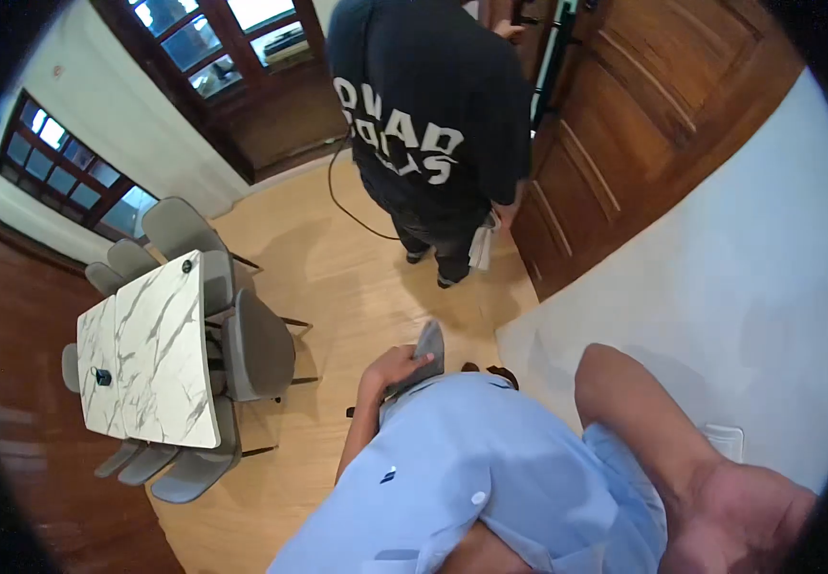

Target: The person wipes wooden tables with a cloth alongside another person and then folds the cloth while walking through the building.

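At the waist of the light blue shirt, my left hand (398, 367) is closed round a grey cloth (429, 346), whose upper end sticks up past the fingers. My right hand (753, 512) is raised close to the camera at the lower right, with the forearm bent back toward me. Its fingers run out of the frame, so whether they are apart or hold anything is hidden.
A person in a black T-shirt (424, 96) stands ahead, one hand by the wooden door (624, 124), the other holding a light cloth (482, 245). A marble-patterned table (161, 354) with grey chairs (259, 344) is at left. A white wall (710, 287) rises at right.
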